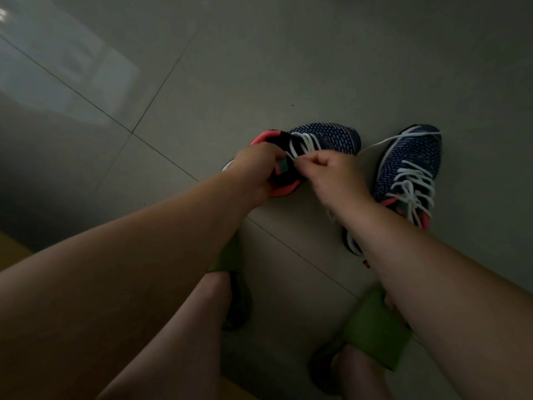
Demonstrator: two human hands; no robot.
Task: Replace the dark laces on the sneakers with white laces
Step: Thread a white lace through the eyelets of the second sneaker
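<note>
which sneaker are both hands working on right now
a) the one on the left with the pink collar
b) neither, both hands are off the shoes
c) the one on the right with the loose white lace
a: the left hand grips the pink collar of the left sneaker while the right hand pinches its white lace; the right sneaker lies untouched beside it.

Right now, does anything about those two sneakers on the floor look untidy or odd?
Only the right sneaker: its white lace is threaded but loose, with one end trailing over the toe onto the tiled floor. The left sneaker is mid-lacing, held by the left hand while the right hand pinches its lace.
</note>
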